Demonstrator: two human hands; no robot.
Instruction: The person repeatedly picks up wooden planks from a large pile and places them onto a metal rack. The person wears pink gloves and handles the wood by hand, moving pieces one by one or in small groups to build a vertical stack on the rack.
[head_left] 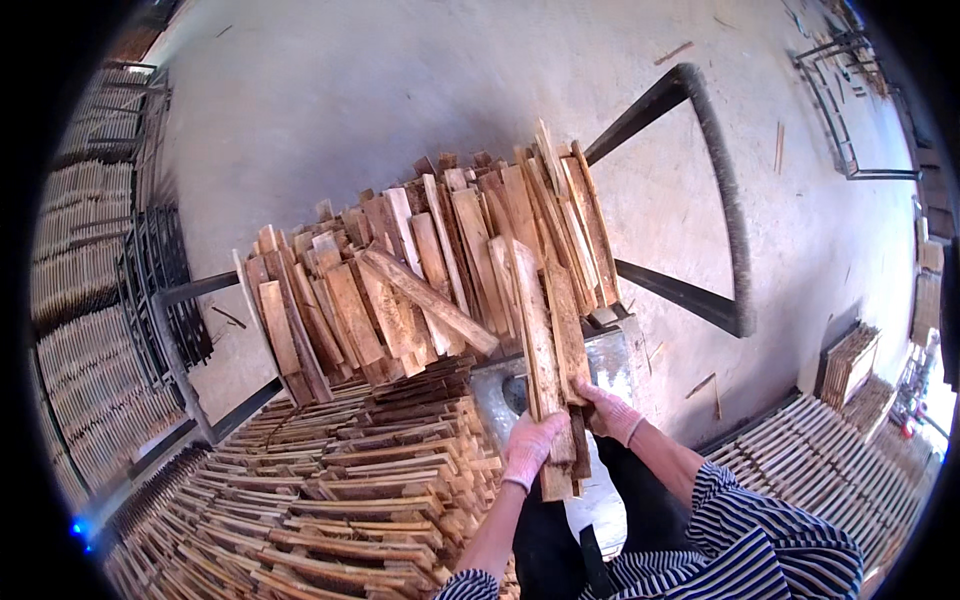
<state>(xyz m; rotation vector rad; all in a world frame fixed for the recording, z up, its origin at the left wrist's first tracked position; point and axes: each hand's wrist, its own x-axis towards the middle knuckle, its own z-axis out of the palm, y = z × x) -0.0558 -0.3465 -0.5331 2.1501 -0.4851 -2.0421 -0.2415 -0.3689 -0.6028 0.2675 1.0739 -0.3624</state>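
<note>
A small bundle of wooden slats [541, 345] is held lengthwise in front of me. My left hand [533, 447], in a pink knit glove, wraps round the bundle's near end from the left. In a matching glove, my right hand [608, 412] grips the same slats from the right, slightly farther out. The slats' far ends reach over a large heap of loose wood slats [385, 270] on a dark metal frame. One loose slat [428, 301] lies slantwise across that heap. Below the bundle is a grey metal plate [490, 392].
Stacked slats [340, 500] rise in layers at the lower left. Bars of the dark frame [715, 170] stick out on the right. More stacked wood [815, 470] lies at the lower right, and tall stacks [85, 290] line the left. Splinters are scattered over the concrete floor [330, 90].
</note>
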